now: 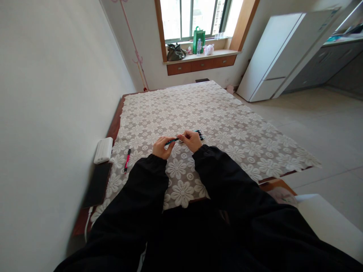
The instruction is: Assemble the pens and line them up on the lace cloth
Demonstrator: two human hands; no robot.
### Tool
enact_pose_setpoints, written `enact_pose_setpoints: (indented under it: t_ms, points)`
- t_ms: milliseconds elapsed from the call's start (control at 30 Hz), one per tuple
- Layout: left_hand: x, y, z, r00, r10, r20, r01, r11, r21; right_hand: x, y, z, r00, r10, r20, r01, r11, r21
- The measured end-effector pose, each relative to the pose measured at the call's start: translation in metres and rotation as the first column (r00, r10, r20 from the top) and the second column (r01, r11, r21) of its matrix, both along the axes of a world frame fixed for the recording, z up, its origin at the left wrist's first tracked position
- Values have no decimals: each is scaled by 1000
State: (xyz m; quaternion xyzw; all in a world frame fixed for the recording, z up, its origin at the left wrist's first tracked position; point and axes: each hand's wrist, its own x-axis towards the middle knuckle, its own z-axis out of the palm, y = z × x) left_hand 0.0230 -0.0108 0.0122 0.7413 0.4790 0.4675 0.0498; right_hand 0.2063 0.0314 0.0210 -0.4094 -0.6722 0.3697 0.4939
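My left hand (pixel 162 147) and my right hand (pixel 191 140) meet over a table covered with a white flower-lace cloth (pixel 215 117). Between them they hold a thin teal pen (pixel 172 141), the left at one end and the right at the other. Just beyond my right hand lies a small bunch of dark pens (pixel 199 134) on the cloth. A pink pen (pixel 127 159) lies alone on the cloth to the left of my left hand. Black sleeves cover both arms.
A white power bank (pixel 103 150) and a dark flat phone-like slab (pixel 98 184) lie at the table's left edge against the wall. A white fridge (pixel 278 56) stands at the right. Bags sit on the window sill (pixel 198 56). A white seat (pixel 326 219) is at the lower right.
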Motion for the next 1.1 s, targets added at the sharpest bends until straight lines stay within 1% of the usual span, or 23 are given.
enact_pose_setpoints:
  t_ms: [67, 167, 200, 233, 333, 367, 400, 533, 567, 667, 733, 767, 900, 933, 1000, 1067, 1100]
  points:
    - [0, 0, 0, 1000, 2, 12, -1, 1000, -8, 0, -1, 1, 1000, 10, 4, -10, 1000, 25]
    - [1, 0, 0, 1000, 3, 23, -3, 1000, -21, -1, -3, 4, 989, 131, -64, -128, 990, 54]
    - [1, 0, 1, 1000, -1, 22, 1, 1000, -21, -2, -3, 4, 986, 148, -70, -145, 988, 49]
    - [1, 0, 1, 1000, -8, 19, 8, 1000, -20, -2, -3, 4, 989, 139, -59, -137, 990, 36]
    - [1, -1, 1, 1000, -21, 11, 21, 1000, -11, -1, -3, 2, 999, 23, 24, -23, 1000, 11]
    - [1, -1, 1, 1000, -22, 15, 22, 1000, -11, -1, -3, 2, 1000, 7, 29, -7, 1000, 20]
    - [1, -1, 1, 999, -22, 24, 22, 1000, -14, 0, -3, 3, 1000, 20, 18, -21, 999, 34]
    - [1, -1, 1, 997, -28, 67, 30, 999, -29, -1, -8, 6, 979, 191, -67, -187, 980, 68]
    - [1, -1, 2, 997, -32, 70, 34, 999, -30, -1, -8, 7, 977, 203, -67, -199, 978, 59]
    - [1, -1, 2, 998, -28, 60, 30, 999, -29, -2, -7, 7, 990, 132, -41, -132, 991, 7]
    - [1, -1, 2, 999, -15, 52, 16, 999, -33, -2, -6, 6, 995, 94, -35, -95, 996, -2]
    - [1, -1, 2, 999, -10, 51, 12, 999, -39, -2, -5, 6, 994, 99, -43, -99, 995, 9]
    - [0, -1, 2, 998, -30, 58, 34, 997, -66, -2, -6, 6, 977, 193, -88, -189, 981, 50]
    - [0, -1, 2, 998, -38, 55, 42, 997, -65, -2, -6, 6, 980, 183, -82, -179, 983, 48]
    - [0, -1, 1, 998, -47, 48, 49, 997, -54, -1, -6, 7, 992, 117, -39, -115, 992, 55]
    - [0, -1, 0, 998, -38, 42, 40, 998, -46, 0, -6, 7, 998, 56, 27, -59, 994, 91]
    - [0, -1, 0, 999, -31, 40, 33, 998, -45, 1, -6, 8, 997, 42, 63, -50, 992, 116]
